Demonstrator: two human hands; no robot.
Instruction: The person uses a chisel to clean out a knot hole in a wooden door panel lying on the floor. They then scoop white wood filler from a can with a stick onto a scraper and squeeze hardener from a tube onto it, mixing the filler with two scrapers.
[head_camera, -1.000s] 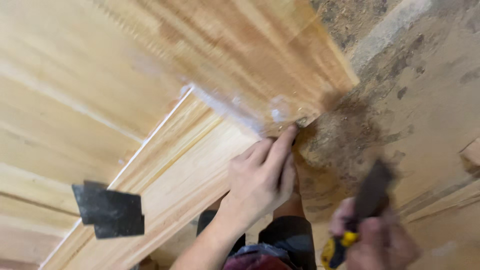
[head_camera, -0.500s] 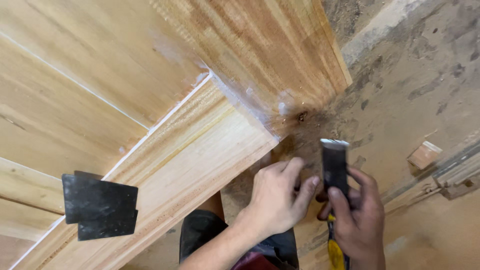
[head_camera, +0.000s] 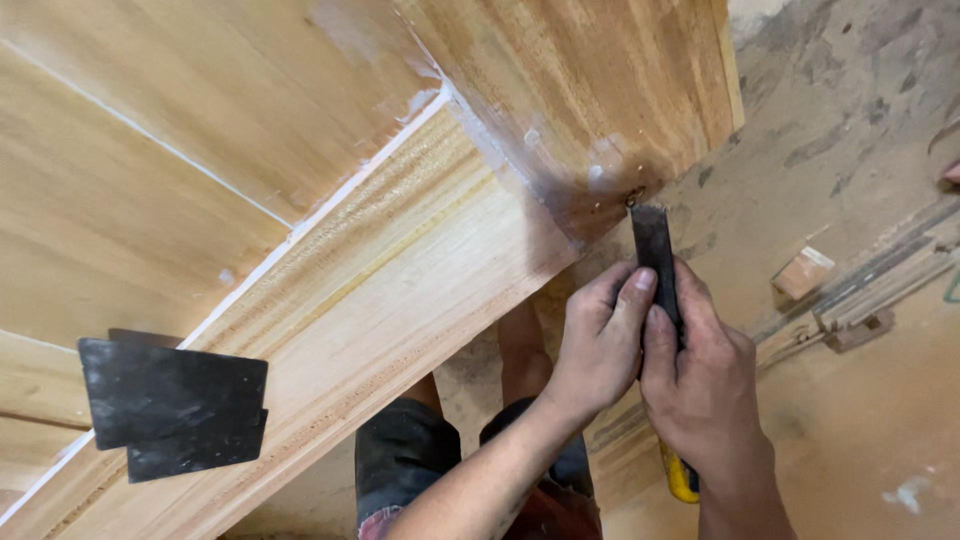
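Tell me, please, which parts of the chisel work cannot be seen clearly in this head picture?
- Chisel handle: mostly covered by the right hand; only a yellow end shows below.
- Blade shaft: partly covered by the left hand fingers.
- Cutting edge: too small to tell whether it touches the wooden panel corner.
- Black sheets: material unclear.

dark chisel (head_camera: 652, 250), yellow handle (head_camera: 680, 478), pale wood (head_camera: 400, 290)
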